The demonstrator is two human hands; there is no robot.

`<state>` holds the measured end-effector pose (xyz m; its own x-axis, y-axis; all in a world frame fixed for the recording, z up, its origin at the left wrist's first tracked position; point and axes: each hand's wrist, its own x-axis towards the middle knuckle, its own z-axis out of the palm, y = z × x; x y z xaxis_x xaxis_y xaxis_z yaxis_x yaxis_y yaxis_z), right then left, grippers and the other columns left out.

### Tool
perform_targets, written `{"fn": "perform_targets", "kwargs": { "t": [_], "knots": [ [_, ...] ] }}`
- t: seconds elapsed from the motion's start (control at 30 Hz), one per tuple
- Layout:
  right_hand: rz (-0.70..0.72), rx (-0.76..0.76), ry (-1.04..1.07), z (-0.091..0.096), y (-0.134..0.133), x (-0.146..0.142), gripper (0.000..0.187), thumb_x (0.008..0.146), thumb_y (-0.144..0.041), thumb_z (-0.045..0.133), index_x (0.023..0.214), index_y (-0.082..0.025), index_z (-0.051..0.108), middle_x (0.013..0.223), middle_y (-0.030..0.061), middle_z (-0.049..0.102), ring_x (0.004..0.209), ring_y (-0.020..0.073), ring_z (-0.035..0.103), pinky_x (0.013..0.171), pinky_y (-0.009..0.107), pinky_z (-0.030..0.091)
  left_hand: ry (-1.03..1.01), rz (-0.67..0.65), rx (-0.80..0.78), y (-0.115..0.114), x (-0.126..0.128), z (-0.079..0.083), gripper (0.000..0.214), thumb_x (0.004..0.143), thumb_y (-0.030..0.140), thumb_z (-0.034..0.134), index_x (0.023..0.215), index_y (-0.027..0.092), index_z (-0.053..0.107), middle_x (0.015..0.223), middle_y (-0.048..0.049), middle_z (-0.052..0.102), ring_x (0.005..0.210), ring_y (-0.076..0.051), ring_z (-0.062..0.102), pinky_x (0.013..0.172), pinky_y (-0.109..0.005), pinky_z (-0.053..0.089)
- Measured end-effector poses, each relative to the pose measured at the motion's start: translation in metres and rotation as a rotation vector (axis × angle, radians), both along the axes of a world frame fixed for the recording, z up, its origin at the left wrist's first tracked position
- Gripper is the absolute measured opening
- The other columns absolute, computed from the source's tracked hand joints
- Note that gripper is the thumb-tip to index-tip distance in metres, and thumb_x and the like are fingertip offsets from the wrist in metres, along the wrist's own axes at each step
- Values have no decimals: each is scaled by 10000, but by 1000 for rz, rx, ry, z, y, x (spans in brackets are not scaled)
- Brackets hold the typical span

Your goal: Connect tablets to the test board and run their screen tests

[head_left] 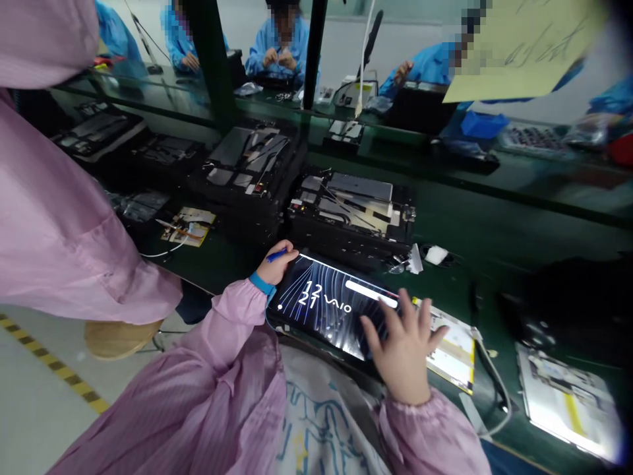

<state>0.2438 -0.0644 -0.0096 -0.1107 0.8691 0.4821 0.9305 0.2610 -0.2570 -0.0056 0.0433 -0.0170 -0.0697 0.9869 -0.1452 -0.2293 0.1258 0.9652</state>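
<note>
- Pink smock (198,409), the wearer's own, fills the foreground; its loose sleeves are best held clear of the glass and of nearby cables.
- Lit screen (331,323) lies directly in front of the wearer, by the near edge of the table (475,227), showing "12 21" and "VAIO". What supports it underneath is hidden, so a firm, even hold seems wise.
- Left hand (277,262) is at the screen's far left corner, with a blue pen (275,255) pinched in the fingers. Good practice would be to steady the frame from its rim and point the pen away from the display, where a slip could scratch it.
- Right hand (403,343) is spread over the screen's right end, fingers fanned. Whether any fingertip touches the glass cannot be told. For a touch, one light fingertip should serve better than the whole fan, which risks stray contacts.
- White panel with yellow edging (452,359) is just beside the right hand, and a white cable (505,396) curves past it; the right elbow should move without dragging either.
- Opened device (351,204) sits beyond the screen, its inner parts exposed. Tilting the screen slightly toward the wearer would probably make it easier to read, provided the far rim does not knock that device.
</note>
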Motion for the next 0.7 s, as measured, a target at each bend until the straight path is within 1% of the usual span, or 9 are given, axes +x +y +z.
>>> {"fn": "perform_targets", "kwargs": {
  "t": [0.03,0.07,0.13,0.2,0.27,0.4,0.5,0.6,0.7],
  "knots": [
    [-45,19,37,0,2,-1,454,885,-473,474,1235,-192,542,1390,185,448,1363,436,254,958,752,203,2,-2,18,0,0,-2,316,647,267,633,664,193,327,568,69,317,506,-68,354,512,-204,291],
    [-35,20,53,0,3,-3,501,877,-488,479,1275,-186,507,1394,196,439,1365,438,248,961,747,210,9,-3,37,0,0,-3,312,647,264,633,659,191,330,573,68,311,508,-66,336,511,-206,277],
    [106,-28,17,1,-1,-12,537,857,-492,509,1305,-196,478,1418,186,414,1373,429,236,980,732,217,41,-3,65,-1,0,-6,298,654,267,628,656,187,341,588,64,316,525,-70,325,519,-211,268],
    [271,-98,-81,1,-8,-25,532,837,-459,556,1304,-216,481,1448,157,387,1381,421,216,999,727,206,73,-1,79,-2,1,-7,289,666,277,621,656,185,347,603,61,317,548,-74,327,539,-214,274],
    [361,-137,-167,-2,-15,-38,514,827,-391,588,1308,-240,488,1468,132,367,1384,420,202,1001,738,190,85,-4,92,-2,1,-8,288,677,283,616,658,184,346,615,59,319,568,-77,327,560,-215,283],
    [385,-124,-217,-8,-18,-50,454,829,-255,588,1279,-269,530,1461,109,387,1382,410,213,1001,747,182,98,-23,115,-4,0,-9,295,687,292,617,666,187,342,622,63,322,579,-80,315,587,-221,292],
    [409,-113,-231,-11,-16,-52,423,827,-230,591,1244,-292,564,1447,88,413,1384,406,212,1007,746,173,112,-44,124,-5,-1,-9,289,684,289,623,670,187,353,619,65,326,582,-82,324,603,-226,301],
    [431,-106,-253,-10,-16,-55,376,835,-249,588,1210,-288,588,1439,78,429,1385,404,207,1013,740,159,94,-59,120,-6,-2,-10,283,678,281,625,673,185,358,614,66,332,582,-81,330,601,-225,302],
    [435,-116,-226,-4,-11,-54,409,843,-369,577,1237,-259,563,1451,93,409,1386,396,207,1030,716,155,97,-55,100,-6,-3,-10,289,684,303,626,678,186,362,616,65,341,588,-82,339,603,-223,309]
  ]
}}
